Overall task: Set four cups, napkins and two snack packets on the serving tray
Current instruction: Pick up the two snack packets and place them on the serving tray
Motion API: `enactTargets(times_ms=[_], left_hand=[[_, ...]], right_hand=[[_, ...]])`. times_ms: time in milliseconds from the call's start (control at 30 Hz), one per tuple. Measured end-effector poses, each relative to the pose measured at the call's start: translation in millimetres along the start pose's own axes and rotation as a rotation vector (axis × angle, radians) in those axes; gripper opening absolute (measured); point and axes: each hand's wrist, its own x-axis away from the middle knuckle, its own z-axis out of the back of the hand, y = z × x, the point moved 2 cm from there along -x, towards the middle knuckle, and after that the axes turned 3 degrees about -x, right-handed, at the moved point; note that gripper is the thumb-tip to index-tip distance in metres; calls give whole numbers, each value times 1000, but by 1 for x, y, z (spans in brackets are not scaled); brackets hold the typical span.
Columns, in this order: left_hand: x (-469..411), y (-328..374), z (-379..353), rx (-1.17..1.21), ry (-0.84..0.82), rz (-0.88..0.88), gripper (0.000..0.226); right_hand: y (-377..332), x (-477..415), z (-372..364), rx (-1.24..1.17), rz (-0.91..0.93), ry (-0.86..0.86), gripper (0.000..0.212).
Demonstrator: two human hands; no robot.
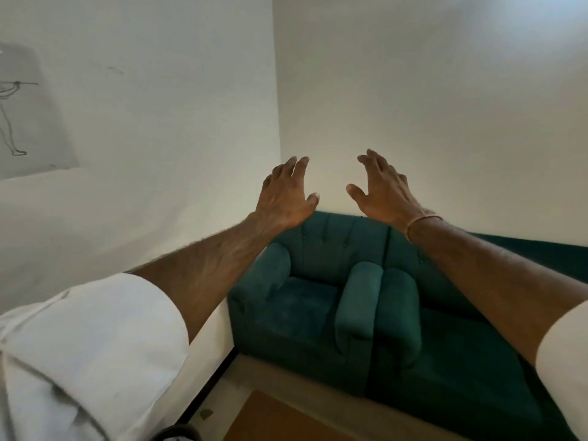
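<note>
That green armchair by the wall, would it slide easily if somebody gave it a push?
Probably not easily. The green armchair looks bulky and thickly padded, so likely heavy. Its base sits flat on the floor, which suggests dragging rather than rolling. The plush fabric would likely give softly under a hand.

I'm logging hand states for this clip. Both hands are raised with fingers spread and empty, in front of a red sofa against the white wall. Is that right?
Not quite: the sofa is dark green, not red, as the head view shows. The rest holds: the left hand and right hand are raised, fingers spread and empty, before the white wall.
</note>
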Motion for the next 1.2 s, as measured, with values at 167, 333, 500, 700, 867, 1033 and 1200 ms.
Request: enactTargets(times_ms=[167, 333, 500, 700, 867, 1033, 1200], left_hand=[[1, 69, -8, 16, -42, -42, 78], [-5, 136, -37, 66, -104, -136, 78], [3, 214, -93, 145, -192, -264, 76], [59, 324, -183, 219, -364, -391, 78], [129, 424, -267, 254, -502, -481, 77], [216, 530, -352, 294, -668, -555, 77], [310, 630, -429, 294, -840, -640, 75]], right_hand=[[49, 34, 52, 9, -54, 19, 70], [103, 73, 87, 49, -169, 36, 69], [173, 131, 107, 125, -332, 36, 67], [269, 234, 121, 185, -541, 20, 66], [359, 349, 129, 209, -721, -16, 65], [450, 479, 135, 201, -889, -88, 66], [531, 607, 137, 188, -1053, -141, 64]])
